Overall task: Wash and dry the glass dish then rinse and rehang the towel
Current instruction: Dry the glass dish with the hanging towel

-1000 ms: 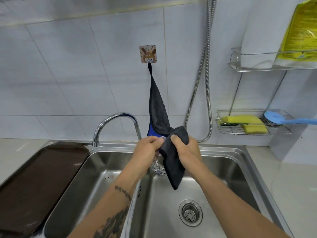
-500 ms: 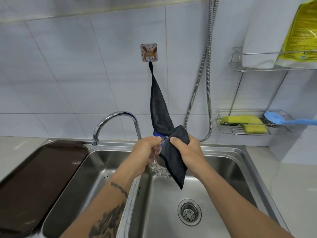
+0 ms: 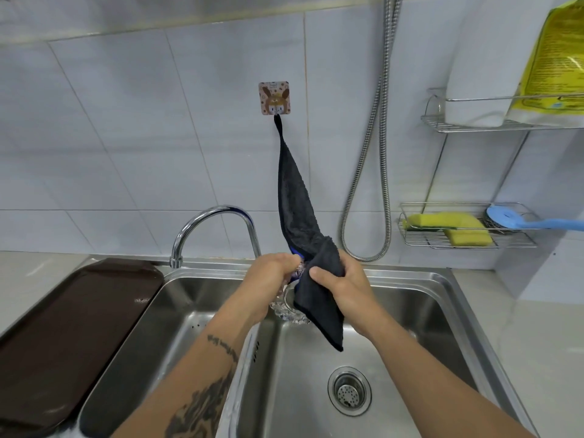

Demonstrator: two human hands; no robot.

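A dark grey towel (image 3: pixel 295 200) hangs by its loop from a square wall hook (image 3: pixel 274 98) above the sink. Its lower end is pulled forward over the right basin. My right hand (image 3: pixel 343 284) grips that lower end and presses it against a clear cut-glass dish (image 3: pixel 289 308). My left hand (image 3: pixel 270 279) holds the dish by its upper rim. Most of the dish is hidden behind the towel and my fingers; only its scalloped lower edge shows.
A double steel sink (image 3: pixel 442 298) with a drain (image 3: pixel 349 391) lies below. The curved tap (image 3: pixel 215 229) points over the left basin. A brown tray (image 3: pixel 69 327) sits at left. A wire rack (image 3: pixel 467 238) holds yellow sponges and a blue brush. A shower hose (image 3: pixel 382 153) hangs on the wall.
Both hands stay together on the dish and towel. The towel's free corner has swung a little right and the dish has turned slightly in my left hand.
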